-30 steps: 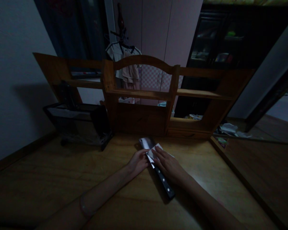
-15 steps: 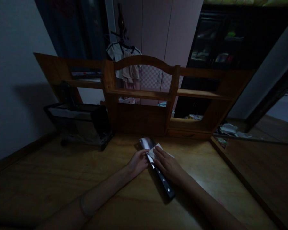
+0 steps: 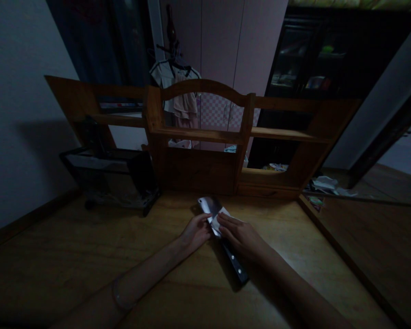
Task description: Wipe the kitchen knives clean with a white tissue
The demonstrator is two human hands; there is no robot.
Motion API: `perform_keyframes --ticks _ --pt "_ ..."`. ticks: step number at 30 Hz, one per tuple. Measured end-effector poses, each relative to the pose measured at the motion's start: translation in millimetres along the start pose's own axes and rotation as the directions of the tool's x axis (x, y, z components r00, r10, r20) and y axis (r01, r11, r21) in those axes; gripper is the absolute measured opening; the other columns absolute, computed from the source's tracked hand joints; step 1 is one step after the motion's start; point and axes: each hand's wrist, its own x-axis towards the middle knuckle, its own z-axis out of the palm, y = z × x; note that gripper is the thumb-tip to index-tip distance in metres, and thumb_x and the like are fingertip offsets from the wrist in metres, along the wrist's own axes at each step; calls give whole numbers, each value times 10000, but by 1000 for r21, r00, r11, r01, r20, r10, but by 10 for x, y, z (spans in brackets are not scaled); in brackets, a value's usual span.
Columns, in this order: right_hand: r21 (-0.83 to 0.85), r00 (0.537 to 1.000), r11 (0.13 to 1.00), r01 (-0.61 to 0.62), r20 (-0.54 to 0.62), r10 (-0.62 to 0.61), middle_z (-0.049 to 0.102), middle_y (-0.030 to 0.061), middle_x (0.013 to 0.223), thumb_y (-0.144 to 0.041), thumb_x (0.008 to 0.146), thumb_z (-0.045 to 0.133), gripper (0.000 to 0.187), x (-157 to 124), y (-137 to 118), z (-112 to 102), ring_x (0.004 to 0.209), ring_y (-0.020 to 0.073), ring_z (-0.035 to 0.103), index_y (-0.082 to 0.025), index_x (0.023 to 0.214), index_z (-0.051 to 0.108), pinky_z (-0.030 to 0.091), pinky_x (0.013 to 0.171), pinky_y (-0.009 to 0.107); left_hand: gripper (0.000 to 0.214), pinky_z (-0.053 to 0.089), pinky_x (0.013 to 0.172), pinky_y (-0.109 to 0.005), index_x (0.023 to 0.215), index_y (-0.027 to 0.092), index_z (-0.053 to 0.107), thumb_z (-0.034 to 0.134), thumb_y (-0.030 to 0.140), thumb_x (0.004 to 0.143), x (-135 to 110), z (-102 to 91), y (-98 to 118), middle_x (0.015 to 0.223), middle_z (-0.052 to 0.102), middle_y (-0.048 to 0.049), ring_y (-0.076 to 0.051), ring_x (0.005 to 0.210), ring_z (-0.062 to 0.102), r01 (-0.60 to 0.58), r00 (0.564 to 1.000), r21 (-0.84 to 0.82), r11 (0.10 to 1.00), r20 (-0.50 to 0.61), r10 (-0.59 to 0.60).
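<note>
A cleaver [image 3: 208, 204] with a black riveted handle is held at a slant over the desk, its blade pointing away and its handle toward me. My left hand [image 3: 197, 232] is closed on the blade's left edge, thumb on top and the other fingers partly hidden beneath. Against the upper face of the blade, my right hand [image 3: 241, 234] presses a folded white cloth or tissue [image 3: 216, 222] under its fingers. The hand covers part of that white piece and the upper end of the handle.
The wooden desk [image 3: 150, 269] carries a shelf hutch [image 3: 200, 171] along its back. On the left stands a dark, clear-sided box-like object [image 3: 123, 183]. White items [image 3: 325, 183] lie beyond the right edge. Clothes [image 3: 180, 91] hang behind the hutch.
My right hand and the white cloth have slid slightly down the blade toward the handle, covering more of the handle's upper end. The left hand keeps its hold.
</note>
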Motion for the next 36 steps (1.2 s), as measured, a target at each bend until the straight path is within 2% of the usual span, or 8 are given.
perform_keyframes --ticks 4,10,16,22,26,29,32,36 --pt "5 1000 1000 -14 4 14 410 33 1452 -412 1001 311 453 4 27 37 1335 210 381 -238 1402 429 328 1112 381 163 518 778 -298 936 56 633 524 117 830 -5 7 -9 852 690 -109 -177 774 655 -7 1000 10 1000 -21 8" --pt "-18 999 999 -47 17 48 310 53 1508 -453 995 310 515 9 89 109 1388 211 274 -208 1448 343 268 1144 395 180 516 767 -307 963 54 628 514 111 835 12 -3 -13 874 698 -110 -180 774 658 -2 1000 7 1000 16 2" --pt "-27 999 998 -51 -5 51 285 61 1518 -463 992 315 534 10 121 105 1396 219 251 -208 1461 311 252 1149 417 220 508 762 -305 997 48 636 505 134 842 -23 75 12 857 703 -119 -189 753 664 12 1000 39 999 2 -12" --pt "-44 999 998 -54 -12 53 250 60 1530 -468 991 308 547 16 110 97 1409 216 212 -209 1472 281 235 1155 422 226 502 820 -317 991 33 640 522 151 840 -8 45 14 920 705 -140 -199 808 671 -2 1000 53 999 27 0" --pt "-38 998 998 -52 -22 51 253 62 1529 -470 990 310 547 11 126 96 1405 224 226 -215 1472 281 238 1150 436 225 499 836 -343 981 36 643 533 177 844 -3 33 16 888 711 -138 -209 786 676 22 1000 81 996 13 -23" --pt "-39 998 997 -60 -15 59 253 60 1529 -490 984 312 559 2 138 92 1405 224 223 -219 1472 280 235 1150 435 261 488 853 -347 1017 32 637 530 210 858 -8 26 16 867 710 -134 -218 817 675 47 997 97 994 51 -52" --pt "-42 998 997 -59 7 59 256 63 1528 -505 978 323 575 1 138 88 1406 225 220 -213 1472 282 233 1150 430 287 485 855 -339 1039 35 630 529 238 863 -9 8 13 853 706 -123 -215 830 671 57 994 76 995 84 -63" --pt "-28 999 999 -32 32 33 267 62 1523 -501 977 330 574 7 103 73 1400 222 241 -212 1471 286 249 1145 416 259 491 829 -322 1004 44 635 530 226 853 -23 5 19 897 699 -133 -203 817 667 47 996 38 998 74 -50"
